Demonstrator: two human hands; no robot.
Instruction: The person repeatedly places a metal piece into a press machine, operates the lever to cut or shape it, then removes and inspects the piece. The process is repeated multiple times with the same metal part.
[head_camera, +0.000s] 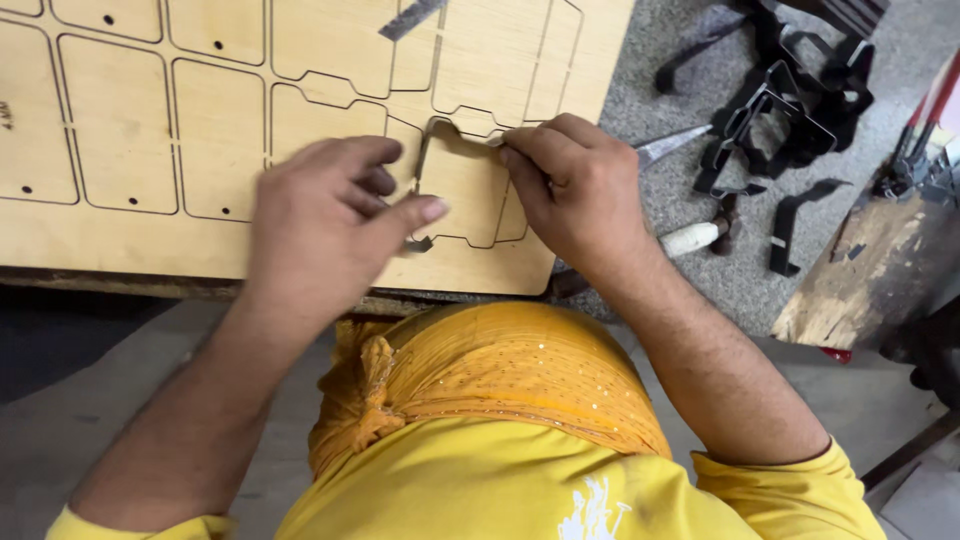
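A pale plywood board (150, 120) with laser-cut slot outlines lies in front of me. A thin bent metal strip (428, 150) stands in a slot around one small panel (462, 185). My left hand (325, 215) pinches the strip's lower end near the panel's left corner, thumb stretched toward the panel. My right hand (570, 185) presses its fingertips on the strip at the panel's upper right edge.
Several black bent metal strips (790, 110) lie piled on the grey floor at the upper right. A hammer with a white handle (695, 235) rests by my right wrist. A metal blade (665, 145) pokes out beyond my right hand. A worn wooden block (865, 275) sits at right.
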